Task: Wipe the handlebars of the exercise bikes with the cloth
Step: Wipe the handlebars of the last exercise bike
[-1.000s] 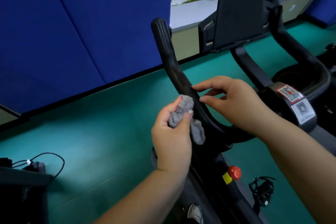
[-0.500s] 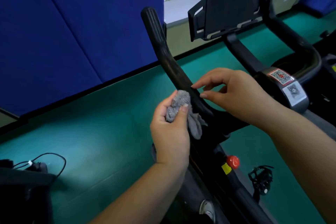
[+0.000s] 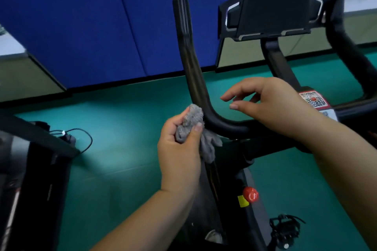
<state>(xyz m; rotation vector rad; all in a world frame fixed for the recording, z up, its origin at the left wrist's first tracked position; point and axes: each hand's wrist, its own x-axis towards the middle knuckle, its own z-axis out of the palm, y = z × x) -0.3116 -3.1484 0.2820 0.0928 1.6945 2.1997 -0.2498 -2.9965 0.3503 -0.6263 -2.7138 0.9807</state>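
Note:
A black exercise bike handlebar [image 3: 189,63] rises in the middle of the view and curves right at its base. My left hand [image 3: 179,155] grips a bunched grey cloth [image 3: 191,124] just left of the bend, the cloth touching the bar. My right hand [image 3: 271,108] hovers over the horizontal part of the bar, fingers apart and holding nothing. The right horn of the handlebar [image 3: 346,47] stands at the far right.
A black tablet holder [image 3: 273,0] sits above the bar's centre, with a QR sticker [image 3: 313,100] below it. A red knob [image 3: 250,194] and a pedal [image 3: 285,230] lie lower down. Another dark machine [image 3: 30,169] and a cable [image 3: 81,138] are at left on the green floor. A blue wall is behind.
The view has swung so the handlebar stands more upright. My left hand has kept the cloth at the bend. My right hand has lifted slightly off the bar, fingers spreading.

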